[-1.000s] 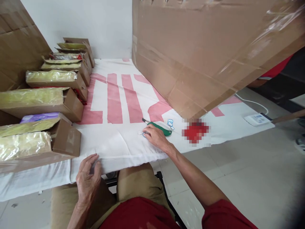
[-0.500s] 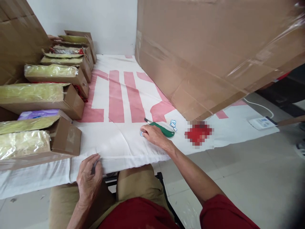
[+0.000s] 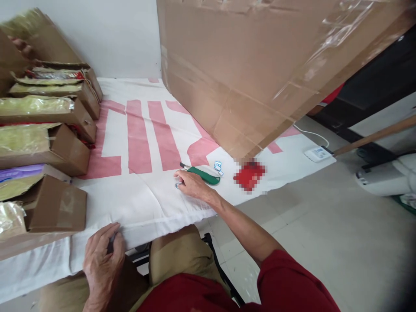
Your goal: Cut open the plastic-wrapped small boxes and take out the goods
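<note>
My right hand [image 3: 194,185] rests low over the white cloth with its fingers drawn together. At the fingertips is a small white piece with blue edges [image 3: 178,185], partly covered. Just beyond this hand lies a green-handled utility knife [image 3: 208,176], its dark tip pointing left. A few more small blue-and-white pieces [image 3: 218,166] lie beside the knife handle. My left hand [image 3: 105,255] rests at the near table edge, fingers bent and thumb apart, with nothing visible in it.
Cardboard boxes [image 3: 60,203] line the left side, one with a purple pack [image 3: 22,172]. A large cardboard sheet [image 3: 247,73] leans over the back right. A blurred red item [image 3: 249,177] and a white device with a cord [image 3: 318,154] lie rightward. Another person's hand [image 3: 22,45] is far left.
The view has turned right, so the table's things sit further left in it. The farthest box is now tilted up at the other person's hand. My hands hold nearly the same poses.
</note>
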`<state>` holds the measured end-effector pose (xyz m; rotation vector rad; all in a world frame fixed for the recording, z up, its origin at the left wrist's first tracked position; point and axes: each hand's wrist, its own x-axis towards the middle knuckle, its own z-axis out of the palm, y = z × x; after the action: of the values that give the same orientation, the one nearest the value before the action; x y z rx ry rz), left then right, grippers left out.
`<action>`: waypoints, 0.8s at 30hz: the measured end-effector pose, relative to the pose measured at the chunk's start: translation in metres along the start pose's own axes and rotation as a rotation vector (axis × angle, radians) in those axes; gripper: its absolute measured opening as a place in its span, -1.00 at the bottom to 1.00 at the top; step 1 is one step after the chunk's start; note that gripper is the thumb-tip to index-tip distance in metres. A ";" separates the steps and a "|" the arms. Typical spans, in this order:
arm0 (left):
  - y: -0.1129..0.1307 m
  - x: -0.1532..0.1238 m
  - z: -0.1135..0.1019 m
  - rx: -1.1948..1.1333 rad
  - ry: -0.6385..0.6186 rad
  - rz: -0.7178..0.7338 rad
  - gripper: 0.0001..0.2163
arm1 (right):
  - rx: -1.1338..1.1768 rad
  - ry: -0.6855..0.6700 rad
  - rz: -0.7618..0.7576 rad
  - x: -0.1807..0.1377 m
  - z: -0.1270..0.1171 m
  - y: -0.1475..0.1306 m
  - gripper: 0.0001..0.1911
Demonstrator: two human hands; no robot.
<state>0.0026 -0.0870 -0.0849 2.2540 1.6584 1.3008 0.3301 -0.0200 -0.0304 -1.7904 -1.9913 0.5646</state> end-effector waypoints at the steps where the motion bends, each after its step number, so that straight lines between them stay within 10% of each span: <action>1: 0.000 0.000 0.000 0.006 -0.002 0.004 -0.85 | 0.018 -0.009 -0.007 0.000 -0.001 0.000 -0.77; 8: 0.002 0.000 -0.002 0.004 -0.023 -0.035 -0.83 | 0.155 0.002 -0.050 -0.024 -0.040 0.010 -0.79; 15: -0.004 -0.002 -0.001 0.051 -0.018 0.049 -0.86 | 0.146 0.114 0.237 -0.046 -0.110 0.088 -0.77; 24: -0.004 -0.003 -0.002 0.082 -0.035 0.076 -0.85 | -0.048 0.070 0.357 -0.022 -0.106 0.133 -0.80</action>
<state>-0.0019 -0.0883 -0.0875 2.3935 1.6593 1.2222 0.5008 -0.0262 -0.0142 -2.1814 -1.6609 0.5534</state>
